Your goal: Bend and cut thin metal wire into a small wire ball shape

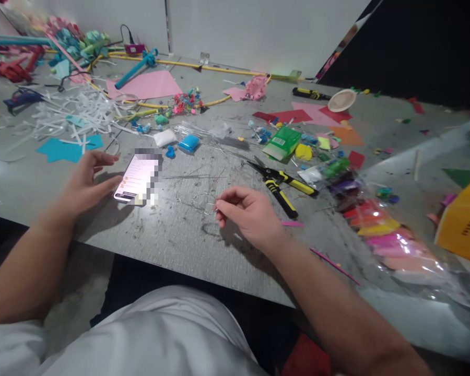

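Note:
A smartphone (135, 177) with a lit screen lies on the grey table, partly blurred out along its right side. My left hand (92, 183) is at its left edge, thumb reaching to the phone and fingers apart. In a pinch between thumb and fingers, my right hand (246, 214) holds a thin bent wire (201, 203) with a loop, just above the table. Straight thin wires (196, 177) lie behind it. Black-and-yellow pliers (282, 185) rest with handles apart, right of my right hand.
White paper strips (78, 112) and blue paper (68, 149) lie at left. Blue and white clay packets (188, 143) sit mid-table. A green packet (282, 142) and a clear bag of coloured clay (395, 240) lie to the right. Behind runs a yellow cord (227, 70) before a white panel.

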The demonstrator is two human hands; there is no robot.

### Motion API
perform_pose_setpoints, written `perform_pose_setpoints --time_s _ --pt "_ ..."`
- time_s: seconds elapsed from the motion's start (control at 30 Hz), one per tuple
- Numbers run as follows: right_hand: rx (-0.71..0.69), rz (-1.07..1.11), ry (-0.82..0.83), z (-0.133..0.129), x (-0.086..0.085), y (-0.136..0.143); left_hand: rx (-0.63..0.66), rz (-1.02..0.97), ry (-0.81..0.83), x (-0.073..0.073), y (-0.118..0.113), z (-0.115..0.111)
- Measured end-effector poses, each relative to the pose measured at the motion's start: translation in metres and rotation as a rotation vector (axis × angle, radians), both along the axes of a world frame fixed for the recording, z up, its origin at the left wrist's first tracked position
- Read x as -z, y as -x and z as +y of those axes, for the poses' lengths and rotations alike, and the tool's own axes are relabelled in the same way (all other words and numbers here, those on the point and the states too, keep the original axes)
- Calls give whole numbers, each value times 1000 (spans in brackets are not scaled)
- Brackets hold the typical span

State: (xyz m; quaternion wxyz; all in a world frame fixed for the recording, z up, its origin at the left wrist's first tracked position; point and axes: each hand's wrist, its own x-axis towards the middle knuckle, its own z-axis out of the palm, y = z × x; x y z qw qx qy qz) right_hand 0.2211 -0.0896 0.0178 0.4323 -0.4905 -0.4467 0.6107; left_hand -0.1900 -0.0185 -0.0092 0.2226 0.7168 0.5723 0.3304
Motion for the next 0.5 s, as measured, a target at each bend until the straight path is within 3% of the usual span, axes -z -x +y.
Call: perform_pose_setpoints --time_s 0.07,0.1,0.17,0.23,0.37,0.5 --pt "18 -1 -14 0 -1 -1 -37 -237 -24 -11 -17 -7" --pt "19 -1 -17 0 -1 -2 4 -335 -11 -16 -29 -12" --pt "11 5 -20 0 1 -2 167 -485 93 -24 -57 -25" --pt "6 15 -22 1 3 -2 368 -536 309 -26 -89 -37" --pt "-2 25 -15 3 5 -1 615 -635 648 -7 -150 -40" --pt "10 25 10 5 8 0 667 -753 712 23 -180 -22"
